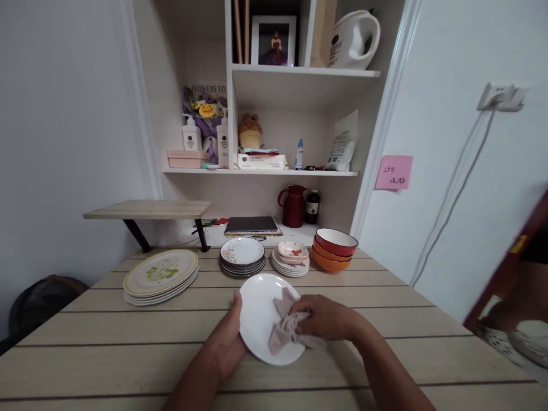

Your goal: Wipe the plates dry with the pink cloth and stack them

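A round white plate (257,319) is held tilted above the wooden tabletop. My left hand (226,342) grips its left rim, thumb along the edge and the other fingers hidden beneath. Bunched in my right hand (323,318) is a greyish-pink cloth (285,331), which lies against the right part of the plate's face. Just behind the plate stand a stack of dark-rimmed plates (242,254) and a stack of small white plates (291,268) with pink patterned dishes (293,251) on top.
Large yellow-rimmed plates (160,274) are stacked at the left, below a raised wooden shelf (148,209). Red and orange bowls (334,254) are nested at the back right. Behind the table are a dark red jug (293,206), a dark bottle (312,208) and a flat dark item (251,224).
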Motion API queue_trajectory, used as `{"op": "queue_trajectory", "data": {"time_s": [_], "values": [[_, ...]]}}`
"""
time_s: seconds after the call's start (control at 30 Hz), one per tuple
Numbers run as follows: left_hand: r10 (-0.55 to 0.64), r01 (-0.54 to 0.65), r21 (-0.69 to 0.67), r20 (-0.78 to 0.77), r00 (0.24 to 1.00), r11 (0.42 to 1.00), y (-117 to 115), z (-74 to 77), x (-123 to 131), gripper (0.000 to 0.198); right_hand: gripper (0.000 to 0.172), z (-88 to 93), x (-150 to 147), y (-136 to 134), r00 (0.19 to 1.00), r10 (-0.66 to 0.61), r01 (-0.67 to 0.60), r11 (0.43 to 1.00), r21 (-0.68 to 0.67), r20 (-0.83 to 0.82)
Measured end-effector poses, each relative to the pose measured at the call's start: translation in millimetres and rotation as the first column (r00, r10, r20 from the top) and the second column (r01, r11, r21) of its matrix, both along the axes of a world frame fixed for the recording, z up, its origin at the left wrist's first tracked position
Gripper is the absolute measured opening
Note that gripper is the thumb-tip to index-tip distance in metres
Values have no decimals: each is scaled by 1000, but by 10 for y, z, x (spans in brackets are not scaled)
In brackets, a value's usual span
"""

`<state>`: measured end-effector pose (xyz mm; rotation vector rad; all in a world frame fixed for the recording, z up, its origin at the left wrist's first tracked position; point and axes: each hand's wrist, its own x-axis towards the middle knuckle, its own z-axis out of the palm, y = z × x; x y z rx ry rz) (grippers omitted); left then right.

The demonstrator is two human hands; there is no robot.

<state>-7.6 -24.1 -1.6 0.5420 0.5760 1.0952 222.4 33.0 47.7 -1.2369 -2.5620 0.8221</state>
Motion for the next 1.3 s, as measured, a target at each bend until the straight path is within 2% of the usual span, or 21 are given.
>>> {"op": "queue_trajectory", "data": {"time_s": [0.07,0.13,0.27,0.33,0.4,0.5,0.6,0.67,0.73,0.77,0.83,0.9,0.93,0.97,1.03,1.1,1.2,1.3], "values": [[26,-26,-18,-30,999,999,2,10,9,74,26,-19,3,72,984,-179,177,977,121,3],[34,-36,-29,-51,998,999,-14,43,21,72,25,-55,-76,124,958,-287,284,936,208,-21],[10,-11,-30,-53,999,999,-48,109,32,69,32,-131,-415,152,933,-351,359,881,308,-83],[10,-11,-28,-39,999,1000,-49,112,33,69,38,-149,-599,124,939,-324,345,864,367,-117],[12,-12,-16,-11,1000,1000,-42,100,36,70,43,-149,-743,67,966,-218,258,866,428,-141],[34,-35,15,65,997,999,-40,82,37,71,47,-114,-825,-60,989,58,6,903,430,-136],[59,-60,7,84,995,998,-55,80,22,75,46,-42,-723,-182,941,306,-243,908,340,-142],[3,-2,-29,41,999,1000,-62,79,5,81,42,18,-567,-228,892,423,-377,890,256,-157],[-53,53,-34,12,999,998,-55,68,-11,84,36,68,-370,-230,854,493,-475,869,137,-165],[-60,60,-19,9,998,998,-46,58,-18,82,34,86,-269,-215,857,488,-484,873,69,-164],[-33,33,18,5,999,999,-25,33,-27,79,33,96,-92,-156,919,377,-382,924,-27,-119],[-6,7,20,-13,1000,1000,-12,13,-30,77,30,76,21,-74,990,131,-132,991,-13,-46],[3,-2,13,-28,1000,1000,-12,11,-28,76,27,56,45,-31,1000,-16,17,999,37,-23],[9,-9,5,-41,999,1000,-17,15,-24,76,24,33,46,11,989,-148,149,984,98,-18],[11,-12,-7,-51,999,1000,-36,39,-10,74,22,-17,-21,82,952,-304,306,932,194,-43],[15,-16,-17,-47,999,1000,-56,72,6,72,24,-63,-163,124,932,-354,361,899,246,-76],[10,-11,-26,-29,1000,1000,-64,107,24,69,32,-113,-446,124,927,-355,375,878,297,-122],[21,-22,-25,-16,1000,999,-57,117,42,66,40,-138,-699,65,957,-231,282,880,381,-176]]}}
